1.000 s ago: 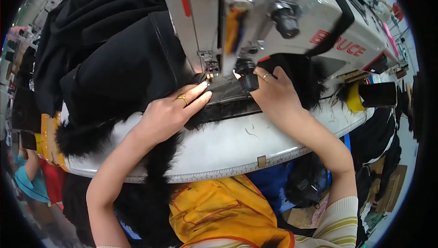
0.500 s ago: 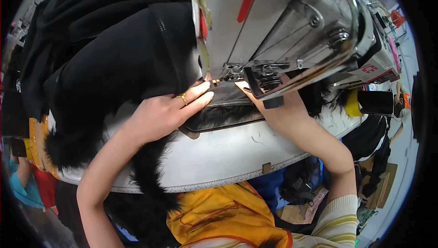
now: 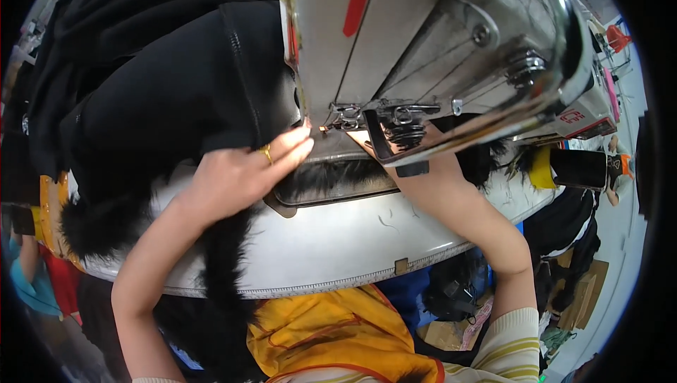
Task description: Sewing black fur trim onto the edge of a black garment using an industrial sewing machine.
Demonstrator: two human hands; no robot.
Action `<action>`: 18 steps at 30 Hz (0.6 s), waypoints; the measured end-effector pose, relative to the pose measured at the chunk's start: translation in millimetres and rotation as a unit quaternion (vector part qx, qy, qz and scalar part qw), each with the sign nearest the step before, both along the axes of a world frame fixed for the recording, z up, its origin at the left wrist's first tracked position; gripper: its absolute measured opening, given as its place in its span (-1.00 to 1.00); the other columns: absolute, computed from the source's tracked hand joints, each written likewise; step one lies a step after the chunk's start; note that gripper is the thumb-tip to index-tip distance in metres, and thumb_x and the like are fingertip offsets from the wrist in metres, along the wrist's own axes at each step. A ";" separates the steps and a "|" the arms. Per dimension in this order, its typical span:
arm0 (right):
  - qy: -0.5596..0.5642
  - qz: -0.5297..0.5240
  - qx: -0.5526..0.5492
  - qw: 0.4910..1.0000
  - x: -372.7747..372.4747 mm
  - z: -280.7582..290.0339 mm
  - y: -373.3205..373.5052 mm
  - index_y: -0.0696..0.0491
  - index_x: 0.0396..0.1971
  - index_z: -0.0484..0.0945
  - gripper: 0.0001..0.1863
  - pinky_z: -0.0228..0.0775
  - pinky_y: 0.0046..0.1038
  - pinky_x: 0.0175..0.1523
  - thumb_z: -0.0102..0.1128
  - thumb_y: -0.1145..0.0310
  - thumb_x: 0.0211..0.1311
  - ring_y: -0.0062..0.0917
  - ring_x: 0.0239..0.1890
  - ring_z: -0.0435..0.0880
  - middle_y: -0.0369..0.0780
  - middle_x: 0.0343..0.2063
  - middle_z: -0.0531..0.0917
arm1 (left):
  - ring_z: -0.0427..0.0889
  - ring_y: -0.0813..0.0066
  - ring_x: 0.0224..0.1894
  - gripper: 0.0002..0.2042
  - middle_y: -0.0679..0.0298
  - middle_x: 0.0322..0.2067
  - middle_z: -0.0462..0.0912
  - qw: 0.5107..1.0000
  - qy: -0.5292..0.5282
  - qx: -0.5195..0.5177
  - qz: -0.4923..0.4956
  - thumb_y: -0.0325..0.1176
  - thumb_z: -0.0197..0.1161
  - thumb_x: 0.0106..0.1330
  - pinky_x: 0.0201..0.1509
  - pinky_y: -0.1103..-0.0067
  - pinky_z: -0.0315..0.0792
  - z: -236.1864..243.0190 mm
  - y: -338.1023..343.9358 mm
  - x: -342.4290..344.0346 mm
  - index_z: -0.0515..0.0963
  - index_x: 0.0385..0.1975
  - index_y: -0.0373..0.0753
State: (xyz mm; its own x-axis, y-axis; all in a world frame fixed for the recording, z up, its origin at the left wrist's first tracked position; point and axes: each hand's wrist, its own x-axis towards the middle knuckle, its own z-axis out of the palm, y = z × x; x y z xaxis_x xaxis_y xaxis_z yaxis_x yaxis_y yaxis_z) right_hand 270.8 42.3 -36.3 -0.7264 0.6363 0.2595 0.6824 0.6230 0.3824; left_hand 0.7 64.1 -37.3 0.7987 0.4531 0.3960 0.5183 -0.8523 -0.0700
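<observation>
A sewing machine (image 3: 416, 44) with a pale grey head stands before me. Black fabric (image 3: 169, 80) with a seam lies bunched to its left, and black fur trim (image 3: 226, 256) hangs over the table's front edge. My left hand (image 3: 243, 175), with a gold-coloured ring, rests on the fabric just left of the needle area, fingers stretched forward and thumb hidden. On the right, my right hand (image 3: 437, 185) reaches under the machine head. One fingertip shows near the needle area; a dark bracket and the head hide the other fingers. Dark fur shows in the machine bed's opening (image 3: 335, 180).
The white table (image 3: 338, 242) has a measuring tape along its curved front edge. A dark phone-like slab (image 3: 578, 168) stands at the right beside a yellow piece. Cardboard (image 3: 589, 295) and dark cloth lie beyond the table at right. Another person's teal sleeve (image 3: 32, 281) shows at far left.
The whole view has shifted, so the machine and both hands appear slightly farther left. Both hands keep nearly the same places at the fabric.
</observation>
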 end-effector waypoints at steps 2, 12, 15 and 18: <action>0.091 -0.049 -0.118 0.988 0.9 2.0 1.4 -0.04 -0.62 0.56 -0.94 0.32 -0.47 -0.08 0.12 0.38 -0.06 -0.51 -0.16 0.53 -0.31 -0.43 0.55 | 0.52 0.60 -0.67 -0.57 0.41 0.10 0.47 0.997 -0.001 -0.067 0.030 -0.47 0.05 0.06 -0.63 0.72 0.40 -2.3 5.8 0.4 0.49 0.00 -0.03; 0.145 -0.077 -0.118 0.979 6.5 4.1 2.4 -0.08 -0.58 0.56 -0.92 0.31 -0.45 -0.06 0.13 0.45 -0.12 -0.53 -0.31 0.56 -0.35 -0.51 0.49 | 0.52 0.61 -0.65 -0.50 0.42 0.15 0.42 0.998 -0.018 -0.048 0.027 -0.45 0.06 0.03 -0.60 0.71 0.43 -17.0 2.1 2.1 0.43 0.07 0.03; 0.146 -0.056 -0.061 0.986 7.0 3.7 2.5 -0.08 -0.59 0.55 -0.91 0.28 -0.48 -0.04 0.13 0.46 -0.12 -0.55 -0.33 0.55 -0.33 -0.53 0.46 | 0.52 0.62 -0.66 -0.51 0.40 0.16 0.41 0.999 0.006 -0.022 0.026 -0.46 0.07 0.02 -0.60 0.71 0.44 -11.0 1.2 3.1 0.44 0.06 0.01; 0.135 -0.049 -0.038 0.989 6.1 4.5 3.8 -0.07 -0.59 0.54 -0.92 0.27 -0.47 -0.06 0.11 0.46 -0.13 -0.55 -0.37 0.52 -0.33 -0.52 0.44 | 0.52 0.62 -0.66 -0.52 0.39 0.15 0.41 0.999 0.021 -0.021 0.026 -0.46 0.07 0.02 -0.59 0.72 0.44 -6.6 1.9 6.2 0.45 0.04 -0.02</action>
